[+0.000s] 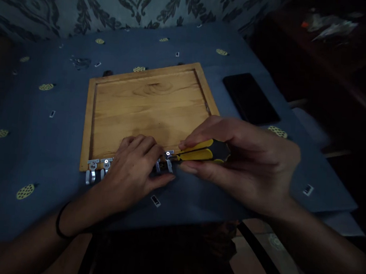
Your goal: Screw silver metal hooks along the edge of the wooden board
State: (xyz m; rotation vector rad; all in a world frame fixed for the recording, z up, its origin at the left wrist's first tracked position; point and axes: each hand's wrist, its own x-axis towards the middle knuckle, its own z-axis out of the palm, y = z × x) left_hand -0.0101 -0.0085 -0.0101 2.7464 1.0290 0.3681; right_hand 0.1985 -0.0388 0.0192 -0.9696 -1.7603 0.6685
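Blue worktop with yellow prints, wooden board lying flat, black phone to its right, small metal pieces beyond its far left corner

Near head view, forward and down

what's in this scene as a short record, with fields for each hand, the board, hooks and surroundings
right hand: holds a yellow-and-black screwdriver, tip end toward the board's near edge
left hand: over the near edge, exact grip unclear
framed wooden board: flat on a blue patterned tablecloth
silver metal hooks: along the near edge, visible either side of the left hand
black smartphone: on the cloth, right of the board
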